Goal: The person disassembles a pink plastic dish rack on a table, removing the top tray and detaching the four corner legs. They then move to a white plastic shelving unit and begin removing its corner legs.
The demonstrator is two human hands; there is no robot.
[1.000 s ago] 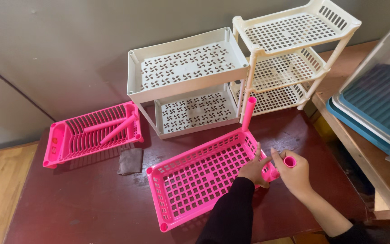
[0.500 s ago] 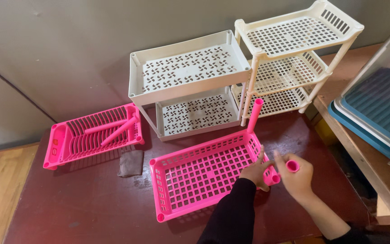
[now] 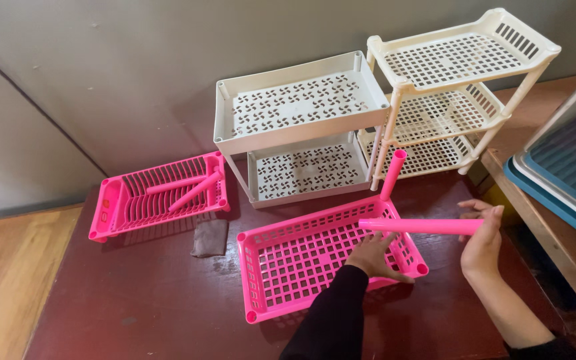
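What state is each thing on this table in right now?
Near pink tray: flat, one post upright in its far corner.
Pink tube: held level in right hand.
Left hand: pressing on tray.
Far pink tray: two tubes lying inside.
White racks: assembled, standing.

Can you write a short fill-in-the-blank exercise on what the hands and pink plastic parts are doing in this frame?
1. The right hand holds a pink plastic tube lying roughly ____.
2. The left hand rests on the pink plastic grid tray, which has one tube standing upright at its far ____ corner.
3. Two loose pink tubes lie in the pink slatted tray on the ____ side of the dark red table.

Missing words: horizontal; right; left
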